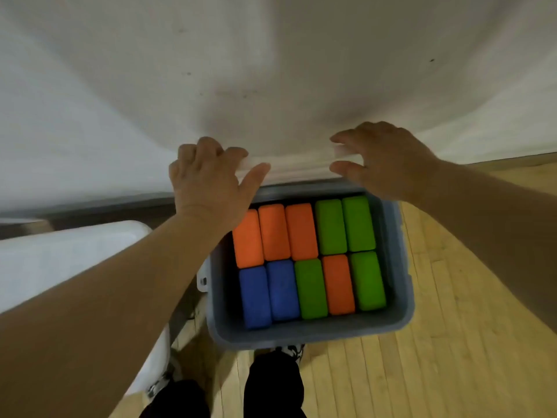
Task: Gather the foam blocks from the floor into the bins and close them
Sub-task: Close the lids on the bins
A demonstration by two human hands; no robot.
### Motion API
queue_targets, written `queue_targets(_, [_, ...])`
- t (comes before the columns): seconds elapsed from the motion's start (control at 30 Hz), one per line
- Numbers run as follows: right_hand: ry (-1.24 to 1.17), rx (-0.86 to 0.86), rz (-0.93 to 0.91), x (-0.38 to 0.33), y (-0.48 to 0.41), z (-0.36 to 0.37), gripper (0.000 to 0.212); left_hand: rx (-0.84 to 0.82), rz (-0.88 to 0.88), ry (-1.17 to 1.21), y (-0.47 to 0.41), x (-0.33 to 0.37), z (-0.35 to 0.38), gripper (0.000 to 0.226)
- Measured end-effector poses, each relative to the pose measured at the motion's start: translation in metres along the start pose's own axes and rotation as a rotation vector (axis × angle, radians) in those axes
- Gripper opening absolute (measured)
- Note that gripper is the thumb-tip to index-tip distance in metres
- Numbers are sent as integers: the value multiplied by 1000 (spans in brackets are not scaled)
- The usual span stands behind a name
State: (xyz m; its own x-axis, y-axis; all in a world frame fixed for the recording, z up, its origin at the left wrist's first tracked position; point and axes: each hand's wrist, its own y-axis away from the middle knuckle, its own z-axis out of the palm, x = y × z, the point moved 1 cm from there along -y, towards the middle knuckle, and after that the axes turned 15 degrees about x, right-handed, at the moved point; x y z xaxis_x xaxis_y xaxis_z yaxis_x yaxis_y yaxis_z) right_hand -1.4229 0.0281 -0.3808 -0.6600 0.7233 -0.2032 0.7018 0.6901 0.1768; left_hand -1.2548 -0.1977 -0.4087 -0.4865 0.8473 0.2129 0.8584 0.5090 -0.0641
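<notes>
Now, left hand (208, 182): curling fingers over lid (289, 164) rim, 11 o'clock of bin (404, 267).
Right hand (388, 164): pinching rim loosely, 1 o'clock.
Risk: lid slipping askew from the looser grip, failing to latch.

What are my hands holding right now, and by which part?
Both the left hand and right hand grip the white plastic lid by its near edge.
</notes>
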Motion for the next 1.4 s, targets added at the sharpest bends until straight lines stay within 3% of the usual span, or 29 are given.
queue_targets(0.13, [-73,-177,-6,-14,4,-1,66,-81,-110,25,18,-9,-3,66])
queue_targets(0.2, [-89,-186,-44,-38,12,-12,68,-93,-239,80,31,-21,-5,67])
queue_targets(0.3, [-80,-164,-97,-101,42,-32,66,-58,-610,302,59,-45,-15,53])
queue_targets(0.43, [-96,-215,-165,-180,89,-23,67,-104,-1128,465,87,-73,-31,97])
queue_targets(0.53, [-191,-310,-106,-204,101,1,69,-120,-1369,658,107,-95,-30,97])
queue_targets(0.73, [-365,-403,96,-224,86,27,70,-59,-1360,902,138,-127,-30,95])
queue_targets(0.83, [-307,-345,123,-242,64,40,68,-38,-1342,1031,148,-149,-39,98])
queue_targets(1.0, [-217,-175,19,-261,16,69,84,-92,-1151,1171,155,-187,-58,99])
queue_targets(1.13, [-166,-304,-99,-261,-22,90,92,-137,-986,1258,156,-198,-57,93])
queue_targets(1.27, [-152,-402,-83,-245,-35,113,69,-198,-963,1184,165,-196,-29,83])
queue_targets(1.4, [-14,-427,-128,-224,-41,133,70,-293,-868,886,174,-178,20,72])
